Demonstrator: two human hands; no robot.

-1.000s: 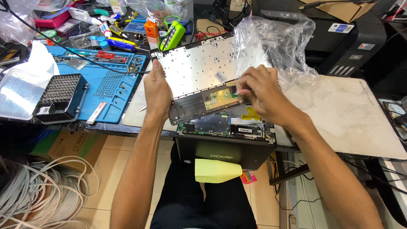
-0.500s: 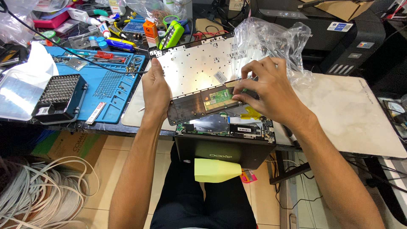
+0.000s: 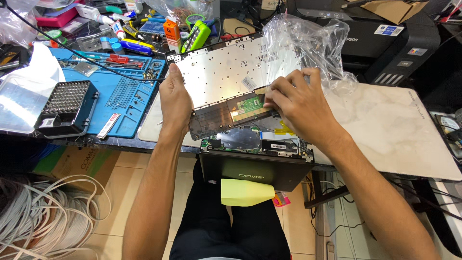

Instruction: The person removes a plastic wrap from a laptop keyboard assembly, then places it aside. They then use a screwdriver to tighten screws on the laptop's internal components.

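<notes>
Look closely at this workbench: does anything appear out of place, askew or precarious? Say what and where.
Yes. The opened laptop base juts over the table's front edge above the person's lap. Its keyboard cover lies underside up, tilted, held by the left hand and right hand. A yellow sticky note hangs off the base's front.

Left hand (image 3: 174,100) and right hand (image 3: 294,100) grip the upturned keyboard panel (image 3: 222,72).

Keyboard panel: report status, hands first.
Left hand grips the keyboard panel at its left edge. Right hand on the green board. Panel tilted over the open laptop base. Plastic bag crowds the right end.
</notes>
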